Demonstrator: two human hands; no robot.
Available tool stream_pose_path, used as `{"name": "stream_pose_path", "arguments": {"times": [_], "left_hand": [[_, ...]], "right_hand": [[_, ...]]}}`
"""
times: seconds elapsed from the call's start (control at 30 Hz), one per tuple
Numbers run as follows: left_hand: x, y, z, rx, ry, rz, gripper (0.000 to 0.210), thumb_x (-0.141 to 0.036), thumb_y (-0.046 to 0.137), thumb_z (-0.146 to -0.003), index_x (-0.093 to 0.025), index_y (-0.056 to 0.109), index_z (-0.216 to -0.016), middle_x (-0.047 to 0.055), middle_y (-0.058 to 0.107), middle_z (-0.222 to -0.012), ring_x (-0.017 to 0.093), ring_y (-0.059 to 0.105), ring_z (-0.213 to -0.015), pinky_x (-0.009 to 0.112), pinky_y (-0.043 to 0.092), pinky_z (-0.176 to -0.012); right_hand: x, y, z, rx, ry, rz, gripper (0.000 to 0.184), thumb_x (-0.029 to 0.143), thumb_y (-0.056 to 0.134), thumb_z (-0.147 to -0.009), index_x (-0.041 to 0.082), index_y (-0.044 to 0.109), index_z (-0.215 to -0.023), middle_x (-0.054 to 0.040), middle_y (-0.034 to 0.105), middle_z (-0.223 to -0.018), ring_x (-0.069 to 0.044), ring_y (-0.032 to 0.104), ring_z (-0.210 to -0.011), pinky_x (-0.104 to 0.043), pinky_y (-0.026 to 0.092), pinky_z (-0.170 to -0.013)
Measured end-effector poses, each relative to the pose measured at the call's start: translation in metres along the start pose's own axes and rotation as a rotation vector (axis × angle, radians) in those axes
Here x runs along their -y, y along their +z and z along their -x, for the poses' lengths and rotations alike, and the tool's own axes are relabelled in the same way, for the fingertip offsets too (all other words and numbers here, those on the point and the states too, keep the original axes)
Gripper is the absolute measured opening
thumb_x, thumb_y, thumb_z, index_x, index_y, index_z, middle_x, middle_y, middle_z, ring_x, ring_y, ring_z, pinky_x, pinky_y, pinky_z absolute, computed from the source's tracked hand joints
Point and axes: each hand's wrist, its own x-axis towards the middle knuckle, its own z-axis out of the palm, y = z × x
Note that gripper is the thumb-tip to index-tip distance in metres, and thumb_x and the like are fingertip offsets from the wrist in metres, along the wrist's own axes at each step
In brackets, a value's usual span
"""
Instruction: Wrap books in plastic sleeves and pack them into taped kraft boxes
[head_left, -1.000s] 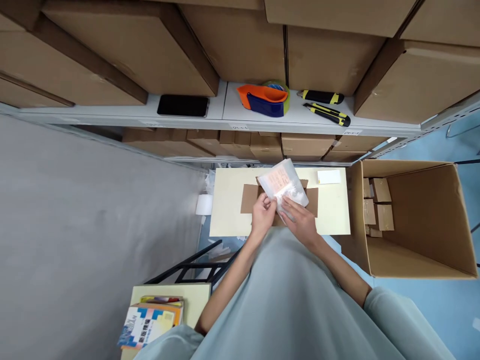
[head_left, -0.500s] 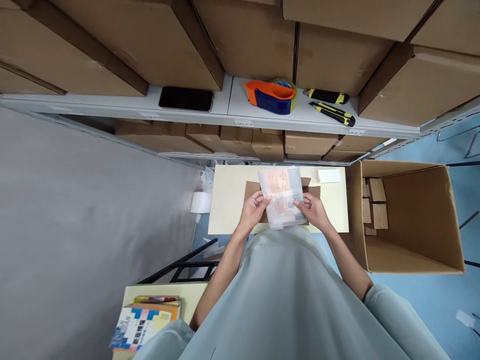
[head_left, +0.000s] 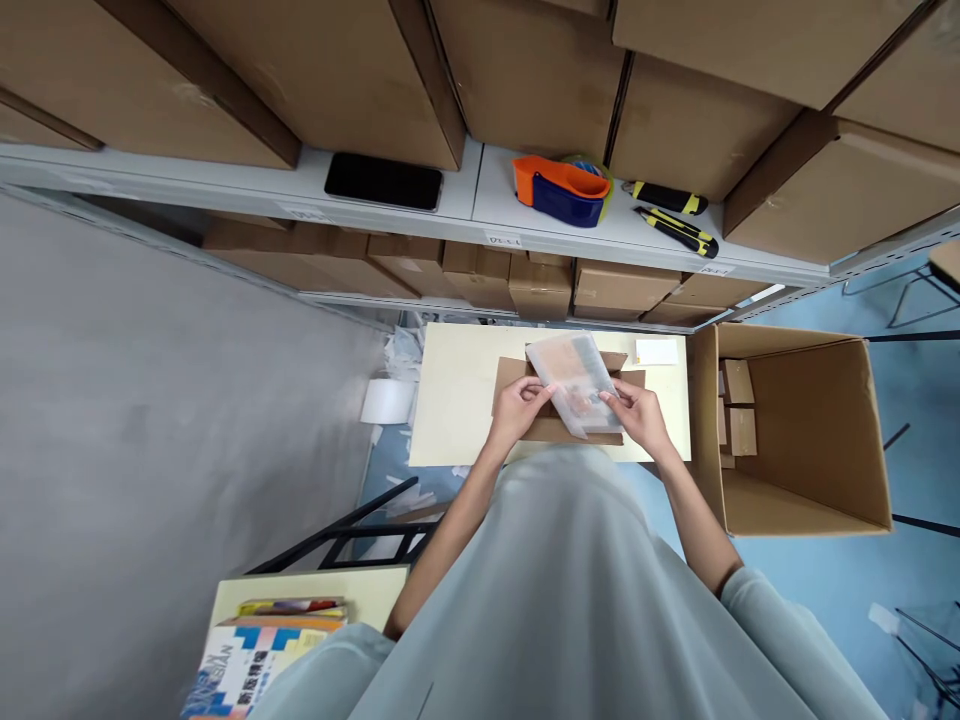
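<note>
Between both hands is a flat packet in a translucent plastic sleeve (head_left: 576, 378), with orange and grey print showing through. My left hand (head_left: 519, 408) pinches its left edge, thumb on top. At the right edge my right hand (head_left: 636, 412) grips it the same way. The packet is tilted, its top leaning to the left. Beneath it lies an open cardboard box (head_left: 564, 430) with its flaps spread out; the packet hides most of the box's inside.
The box rests on a cream table (head_left: 454, 400) with a white card (head_left: 656, 352). A large open carton (head_left: 810, 440) holding small boxes stands right. On the shelf ahead lie a phone (head_left: 384, 182), a tape dispenser (head_left: 561, 190) and cutters (head_left: 679, 230). Books (head_left: 255, 660) lie lower left.
The packet has turned so its top leans left, and sits slightly further right over the box. More of the box's near flap shows. Both hands keep their hold; the view has shifted slightly.
</note>
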Motion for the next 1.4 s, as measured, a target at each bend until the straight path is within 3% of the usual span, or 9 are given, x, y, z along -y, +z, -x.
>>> {"name": "stream_pose_path", "arguments": {"times": [0.2,0.33,0.47,0.6,0.83,1.03,1.27,1.4], "left_hand": [[0.015,-0.014,-0.002,0.032,-0.071,0.067,0.059,-0.064,0.088,-0.071,-0.016,0.079,-0.104,0.009,0.082,-0.089,0.021,0.074,-0.070,0.035,0.063,-0.071],[0.033,-0.027,-0.003,0.054,-0.089,0.041,0.056,-0.058,0.087,-0.073,-0.016,0.079,-0.108,0.011,0.084,-0.094,0.024,0.078,-0.075,0.041,0.066,-0.079],[0.049,-0.039,-0.004,-0.027,-0.027,-0.005,0.041,-0.045,0.082,-0.079,-0.018,0.077,-0.109,0.013,0.084,-0.109,0.028,0.081,-0.097,0.046,0.066,-0.097],[0.058,-0.046,-0.005,-0.084,0.001,-0.001,0.033,-0.034,0.077,-0.080,-0.018,0.075,-0.109,0.014,0.083,-0.114,0.029,0.080,-0.107,0.048,0.063,-0.105],[0.058,-0.049,-0.005,-0.115,0.017,-0.014,0.034,-0.034,0.075,-0.081,-0.018,0.074,-0.111,0.014,0.082,-0.116,0.028,0.079,-0.111,0.047,0.062,-0.107],[0.047,-0.049,-0.003,-0.111,-0.003,-0.005,0.034,-0.034,0.075,-0.081,-0.018,0.073,-0.110,0.016,0.082,-0.116,0.028,0.079,-0.111,0.046,0.063,-0.103],[0.036,-0.045,-0.003,-0.123,-0.010,-0.036,0.033,-0.033,0.074,-0.080,-0.018,0.073,-0.109,0.015,0.082,-0.116,0.027,0.079,-0.110,0.046,0.061,-0.105],[0.032,-0.048,-0.004,-0.146,0.015,-0.078,0.035,-0.036,0.073,-0.081,-0.018,0.074,-0.111,0.014,0.081,-0.117,0.027,0.078,-0.109,0.044,0.061,-0.103]], "right_hand": [[0.008,-0.017,-0.023,0.108,-0.069,0.546,0.041,0.047,0.059,-0.105,0.024,0.080,-0.133,0.0005,0.085,-0.100,-0.026,0.079,-0.086,-0.032,0.060,-0.082],[0.009,-0.013,-0.039,0.214,-0.032,0.856,0.038,0.037,0.056,-0.107,0.032,0.076,-0.139,-0.0033,0.086,-0.114,-0.030,0.080,-0.103,-0.032,0.057,-0.087],[0.001,0.001,-0.055,0.317,0.030,1.010,0.037,0.035,0.054,-0.109,0.035,0.076,-0.139,-0.0058,0.084,-0.123,-0.032,0.077,-0.116,-0.035,0.055,-0.095],[-0.012,0.017,-0.068,0.425,0.076,1.080,0.039,0.031,0.055,-0.110,0.035,0.074,-0.143,-0.0072,0.081,-0.130,-0.030,0.075,-0.123,-0.033,0.053,-0.101],[-0.033,0.044,-0.076,0.535,0.101,1.092,0.039,0.024,0.057,-0.108,0.029,0.075,-0.142,-0.0119,0.080,-0.132,-0.029,0.074,-0.127,-0.033,0.052,-0.107],[-0.049,0.052,-0.078,0.509,0.130,1.097,0.039,0.026,0.055,-0.109,0.025,0.074,-0.144,-0.0154,0.079,-0.131,-0.029,0.073,-0.128,-0.035,0.053,-0.108],[-0.050,0.051,-0.066,0.466,0.138,1.101,0.048,0.019,0.051,-0.109,0.017,0.060,-0.155,-0.0194,0.076,-0.138,-0.029,0.074,-0.126,-0.036,0.054,-0.108],[-0.045,0.036,-0.042,0.381,0.062,1.037,0.041,0.015,0.047,-0.107,0.019,0.068,-0.142,-0.0159,0.074,-0.141,-0.030,0.073,-0.126,-0.038,0.055,-0.109]]}}
